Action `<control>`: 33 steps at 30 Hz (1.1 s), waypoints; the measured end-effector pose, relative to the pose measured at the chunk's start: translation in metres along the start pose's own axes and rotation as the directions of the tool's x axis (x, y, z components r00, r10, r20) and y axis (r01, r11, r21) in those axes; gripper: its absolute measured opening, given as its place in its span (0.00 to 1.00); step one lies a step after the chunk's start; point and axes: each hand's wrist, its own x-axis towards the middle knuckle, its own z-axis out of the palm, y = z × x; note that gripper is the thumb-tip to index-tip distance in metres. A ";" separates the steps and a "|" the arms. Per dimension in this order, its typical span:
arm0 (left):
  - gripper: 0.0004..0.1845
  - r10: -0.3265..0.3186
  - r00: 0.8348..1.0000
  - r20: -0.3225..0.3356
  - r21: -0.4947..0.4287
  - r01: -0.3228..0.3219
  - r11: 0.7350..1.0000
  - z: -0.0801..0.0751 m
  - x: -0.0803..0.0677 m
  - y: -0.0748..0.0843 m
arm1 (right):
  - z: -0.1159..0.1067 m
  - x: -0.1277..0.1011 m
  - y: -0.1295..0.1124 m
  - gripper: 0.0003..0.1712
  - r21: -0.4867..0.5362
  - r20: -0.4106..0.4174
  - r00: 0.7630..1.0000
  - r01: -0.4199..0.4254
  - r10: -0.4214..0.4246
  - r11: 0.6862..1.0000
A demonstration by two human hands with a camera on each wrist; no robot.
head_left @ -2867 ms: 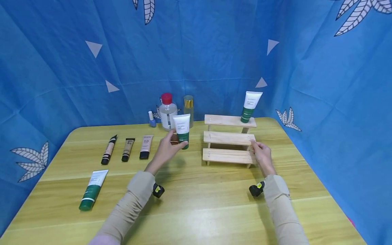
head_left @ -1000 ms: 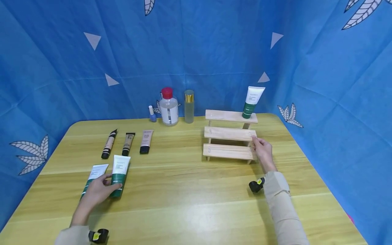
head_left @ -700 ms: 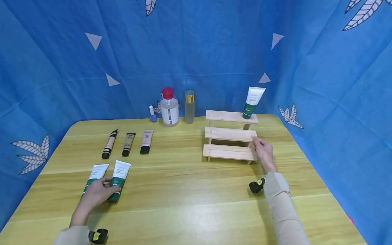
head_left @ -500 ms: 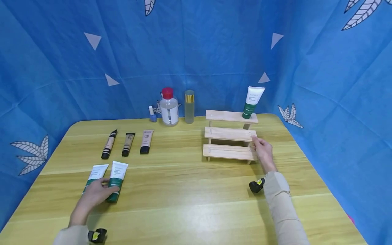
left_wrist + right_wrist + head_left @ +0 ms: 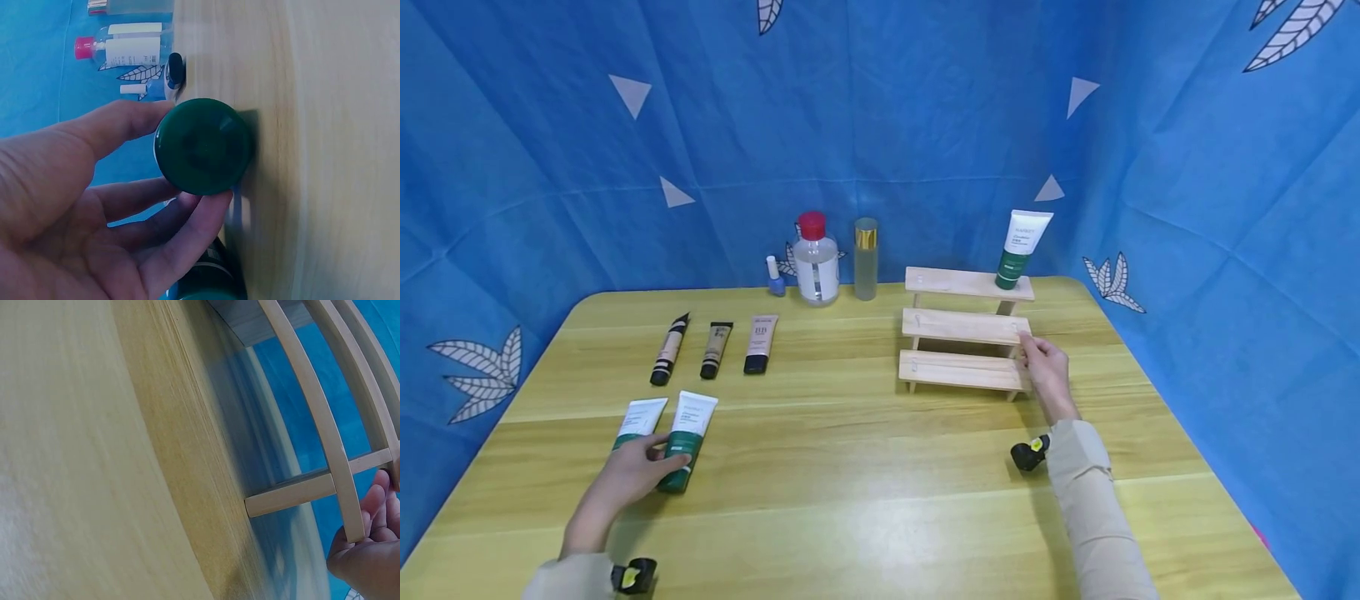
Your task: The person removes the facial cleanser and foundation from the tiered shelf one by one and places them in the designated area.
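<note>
Green-and-white tube (image 5: 687, 439) lies on the wooden table (image 5: 880, 500), front left — left hand (image 5: 625, 475) curled round its cap end | twin tube (image 5: 638, 419) touching beside | right hand (image 5: 1043, 372) grips the stepped wooden rack (image 5: 962, 329) — another tube (image 5: 1022, 247) upright on top step | bare tabletop between

Glossy wood table (image 5: 880, 500); matt bare-wood rack (image 5: 962, 329).
</note>
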 end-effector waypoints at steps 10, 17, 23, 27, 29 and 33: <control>0.35 0.005 1.000 0.012 0.069 -0.006 0.998 -0.003 0.000 0.002 | 0.000 0.000 0.000 0.23 -0.005 -0.008 1.000 0.005 -0.005 1.000; 0.34 -0.009 1.000 0.020 0.065 0.008 0.998 -0.004 -0.001 0.002 | 0.000 0.000 -0.003 0.23 0.003 -0.001 1.000 0.002 -0.002 1.000; 0.33 -0.030 0.998 -0.050 0.023 0.032 0.999 -0.005 -0.002 0.006 | 0.000 -0.001 -0.004 0.21 0.011 0.012 1.000 -0.010 0.009 1.000; 0.31 -0.047 0.992 -0.119 -0.016 0.045 0.999 -0.004 -0.002 0.011 | 0.000 -0.002 -0.004 0.21 0.009 0.011 1.000 -0.016 0.015 1.000; 0.30 -0.035 0.988 -0.151 -0.024 0.032 0.999 -0.003 -0.002 0.012 | 0.000 -0.002 -0.004 0.22 0.000 0.009 1.000 -0.017 0.017 1.000; 0.27 0.025 0.978 -0.209 -0.037 -0.033 0.999 0.000 -0.004 0.019 | -0.001 -0.003 -0.004 0.23 -0.015 0.011 1.000 -0.019 0.019 1.000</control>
